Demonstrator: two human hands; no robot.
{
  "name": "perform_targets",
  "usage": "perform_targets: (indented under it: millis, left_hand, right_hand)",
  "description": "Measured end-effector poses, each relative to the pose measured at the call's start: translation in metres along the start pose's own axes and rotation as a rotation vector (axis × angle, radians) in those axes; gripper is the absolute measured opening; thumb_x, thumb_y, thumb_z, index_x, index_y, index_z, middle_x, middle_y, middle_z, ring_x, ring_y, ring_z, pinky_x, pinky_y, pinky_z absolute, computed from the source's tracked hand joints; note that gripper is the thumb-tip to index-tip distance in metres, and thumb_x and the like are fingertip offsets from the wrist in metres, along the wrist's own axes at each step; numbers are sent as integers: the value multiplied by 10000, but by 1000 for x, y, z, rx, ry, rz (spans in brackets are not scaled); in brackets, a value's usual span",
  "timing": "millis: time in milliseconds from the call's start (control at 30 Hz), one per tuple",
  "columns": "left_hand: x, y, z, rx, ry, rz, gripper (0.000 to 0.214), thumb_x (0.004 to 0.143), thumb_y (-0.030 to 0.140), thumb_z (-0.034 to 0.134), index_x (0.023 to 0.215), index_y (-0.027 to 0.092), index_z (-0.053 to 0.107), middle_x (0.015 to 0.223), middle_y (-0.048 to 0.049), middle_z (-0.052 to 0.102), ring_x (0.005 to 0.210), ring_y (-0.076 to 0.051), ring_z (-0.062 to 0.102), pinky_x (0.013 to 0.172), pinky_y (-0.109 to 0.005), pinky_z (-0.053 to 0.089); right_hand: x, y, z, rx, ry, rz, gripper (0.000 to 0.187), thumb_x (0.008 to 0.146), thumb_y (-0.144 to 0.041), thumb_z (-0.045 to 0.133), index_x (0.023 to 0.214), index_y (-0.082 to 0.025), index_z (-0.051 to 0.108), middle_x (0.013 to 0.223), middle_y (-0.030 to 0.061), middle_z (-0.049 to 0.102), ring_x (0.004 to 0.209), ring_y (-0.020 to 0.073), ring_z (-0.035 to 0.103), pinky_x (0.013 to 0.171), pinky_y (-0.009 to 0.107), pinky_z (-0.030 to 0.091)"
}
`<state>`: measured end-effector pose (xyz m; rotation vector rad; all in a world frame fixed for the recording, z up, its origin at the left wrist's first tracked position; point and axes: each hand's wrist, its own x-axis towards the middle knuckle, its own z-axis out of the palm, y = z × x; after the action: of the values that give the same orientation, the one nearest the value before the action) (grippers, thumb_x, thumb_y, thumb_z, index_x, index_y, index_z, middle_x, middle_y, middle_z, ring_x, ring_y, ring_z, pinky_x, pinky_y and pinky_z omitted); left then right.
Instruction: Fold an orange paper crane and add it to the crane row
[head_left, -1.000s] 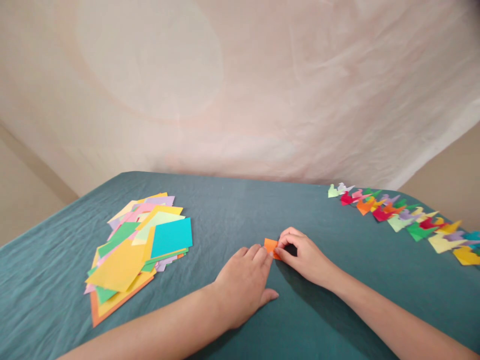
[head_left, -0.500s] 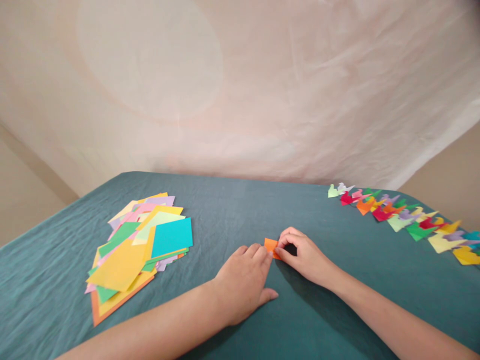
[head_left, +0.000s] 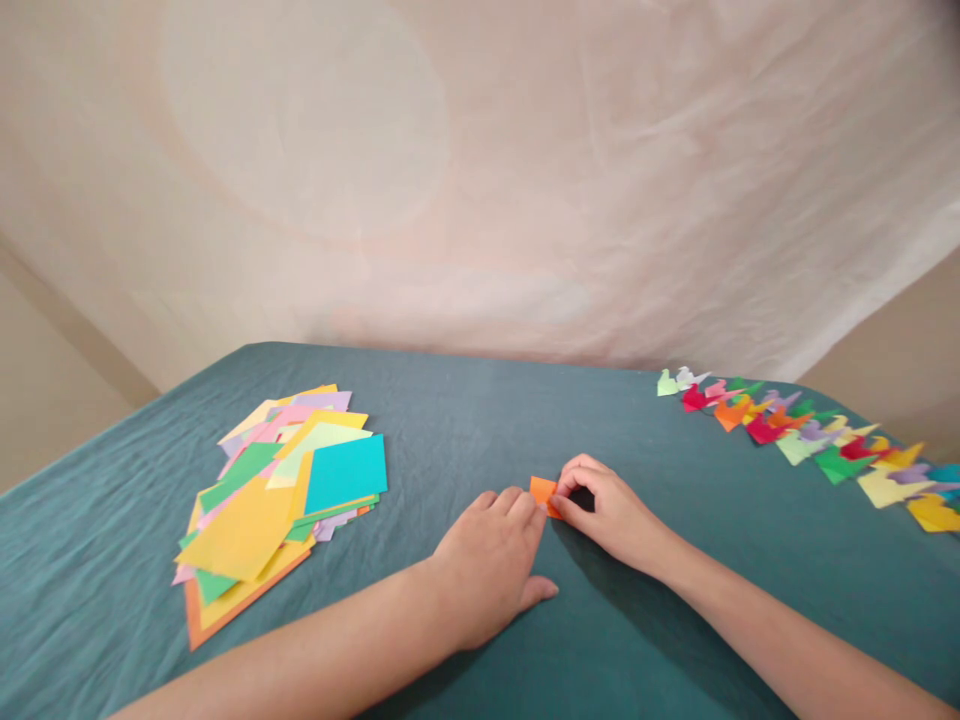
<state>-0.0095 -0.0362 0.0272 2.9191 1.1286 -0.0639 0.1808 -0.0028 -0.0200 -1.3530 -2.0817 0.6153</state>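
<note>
A small folded piece of orange paper (head_left: 542,490) lies on the cloth between my hands, partly covered by fingers. My left hand (head_left: 495,565) rests flat, palm down, its fingertips on the paper's left edge and its thumb stretched out to the side. From the right, my right hand (head_left: 602,508) pinches the paper's right edge between thumb and index finger, the other fingers curled. How the paper is folded underneath the fingers is hidden.
To the left lies a loose pile of coloured paper sheets (head_left: 247,525), with a blue sheet (head_left: 346,473) on its right side. Several folded paper birds (head_left: 772,428) stand in rows at the right. A dark green cloth (head_left: 465,420) covers the table; a pale sheet (head_left: 510,200) hangs behind.
</note>
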Motion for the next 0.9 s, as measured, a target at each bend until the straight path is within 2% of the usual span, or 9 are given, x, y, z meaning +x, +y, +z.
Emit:
perform_targets:
  millis: [900]
  left_hand:
    - [1,2,-4,12,-34,-15,572,824,514,516,1219,102,482,1128,-127,540,1039,-268,493,882,-379,417]
  right_hand:
    - [0,3,2,-28,23,-6,119,800,-258,568,703,-195,542,794,27,555,753,167,539,701,300,424]
